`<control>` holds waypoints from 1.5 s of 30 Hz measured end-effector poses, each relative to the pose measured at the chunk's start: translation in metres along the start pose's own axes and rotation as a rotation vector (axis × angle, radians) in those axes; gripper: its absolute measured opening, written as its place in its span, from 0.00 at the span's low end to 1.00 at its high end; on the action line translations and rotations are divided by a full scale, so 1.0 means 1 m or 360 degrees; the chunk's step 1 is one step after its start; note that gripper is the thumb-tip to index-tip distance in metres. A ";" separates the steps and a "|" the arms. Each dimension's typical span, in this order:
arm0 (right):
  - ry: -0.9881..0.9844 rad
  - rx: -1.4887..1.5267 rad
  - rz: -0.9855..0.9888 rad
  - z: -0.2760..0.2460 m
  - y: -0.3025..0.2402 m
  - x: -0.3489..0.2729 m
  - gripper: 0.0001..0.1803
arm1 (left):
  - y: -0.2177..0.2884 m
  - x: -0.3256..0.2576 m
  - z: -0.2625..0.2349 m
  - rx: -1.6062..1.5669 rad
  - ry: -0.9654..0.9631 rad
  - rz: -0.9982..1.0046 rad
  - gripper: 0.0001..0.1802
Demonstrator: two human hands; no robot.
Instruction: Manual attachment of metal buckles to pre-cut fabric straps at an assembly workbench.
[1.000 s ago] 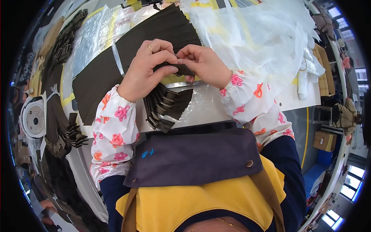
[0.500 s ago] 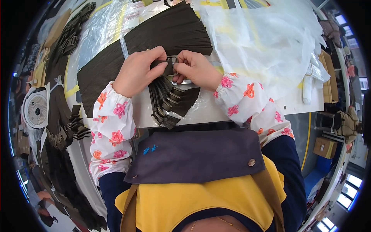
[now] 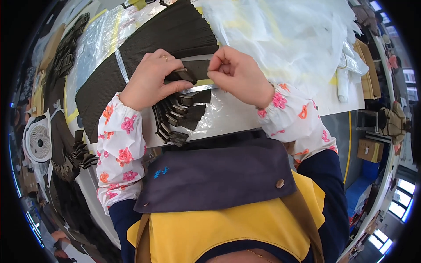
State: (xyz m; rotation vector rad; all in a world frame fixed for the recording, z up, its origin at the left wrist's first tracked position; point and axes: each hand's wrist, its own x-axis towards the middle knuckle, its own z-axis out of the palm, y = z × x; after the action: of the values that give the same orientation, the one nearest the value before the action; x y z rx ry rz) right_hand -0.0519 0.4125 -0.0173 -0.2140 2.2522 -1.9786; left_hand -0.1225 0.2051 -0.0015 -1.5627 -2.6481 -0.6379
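Pinching a dark strap point(image 3: 198, 68) by its buckle point(image 3: 188, 75) in the left hand point(image 3: 153, 79), above the middle of the frame. Pinching its right tip with the right hand point(image 3: 242, 78). With buckled straps point(image 3: 176, 115) just below, big dark strips point(image 3: 160, 35) toward the upper left, and white sheets point(image 3: 285, 48) at the upper right.

Fingers of the left hand point(image 3: 151, 79) hide part of the dark buckled strap point(image 3: 200, 70); whether the right hand point(image 3: 240, 76) pinches its end is unclear. The yellow garment point(image 3: 228, 221) runs off the lower edge. A pink item point(image 3: 393, 72) is too small to identify.
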 end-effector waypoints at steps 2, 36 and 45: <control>-0.0167 -0.0167 -0.0078 -0.010 0.002 -0.017 0.04 | 0.007 0.002 0.000 -0.0040 -0.0040 0.0062 0.14; 0.0149 0.0166 0.0143 -0.078 -0.003 -0.024 0.10 | 0.012 0.025 0.040 0.0537 0.0349 0.0023 0.09; -0.0216 0.0069 0.0255 -0.060 -0.013 -0.004 0.11 | 0.003 0.011 0.012 -0.0807 0.0382 -0.0396 0.07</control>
State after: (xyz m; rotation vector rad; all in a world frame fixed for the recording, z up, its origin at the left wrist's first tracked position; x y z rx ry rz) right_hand -0.0593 0.4705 0.0033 -0.1525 2.0722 -1.8696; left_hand -0.1231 0.2194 -0.0090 -1.1262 -2.6402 -1.5018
